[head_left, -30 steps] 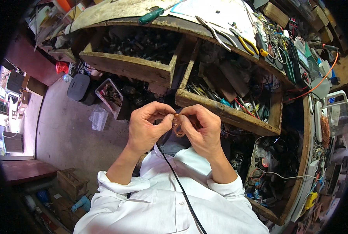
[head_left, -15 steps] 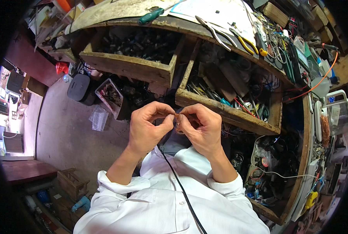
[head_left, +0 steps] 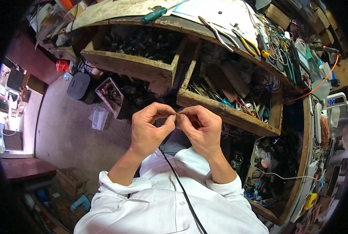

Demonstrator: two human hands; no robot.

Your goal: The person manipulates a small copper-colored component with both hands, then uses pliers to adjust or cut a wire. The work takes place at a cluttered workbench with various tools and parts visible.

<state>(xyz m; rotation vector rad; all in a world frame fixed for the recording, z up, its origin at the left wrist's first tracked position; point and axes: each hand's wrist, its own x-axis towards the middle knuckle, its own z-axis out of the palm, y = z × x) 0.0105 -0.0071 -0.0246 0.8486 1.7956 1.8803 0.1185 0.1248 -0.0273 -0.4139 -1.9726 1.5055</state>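
Observation:
Both hands meet in front of my white shirt, fingertips almost touching. A tiny orange-brown piece (head_left: 177, 114) shows between them, too small and too covered to name. My left hand (head_left: 148, 124) is closed, pinching it between thumb and index finger. From the other side my right hand (head_left: 203, 126) pinches it the same way, its remaining fingers curled in. A black cord (head_left: 178, 177) hangs down over the shirt below the hands.
Beyond my hands, an open wooden drawer (head_left: 228, 112) holds tools; another drawer (head_left: 127, 64) holds dark parts. Pliers with bare handles (head_left: 219, 34), yellow-handled pliers (head_left: 248, 45) and a green-handled screwdriver (head_left: 154, 15) lie on the bench. A box (head_left: 110, 97) stands on the floor.
My fingertips have drawn slightly closer together, and less of the orange-brown piece shows between them. Both hands otherwise keep nearly the same place and pinch.

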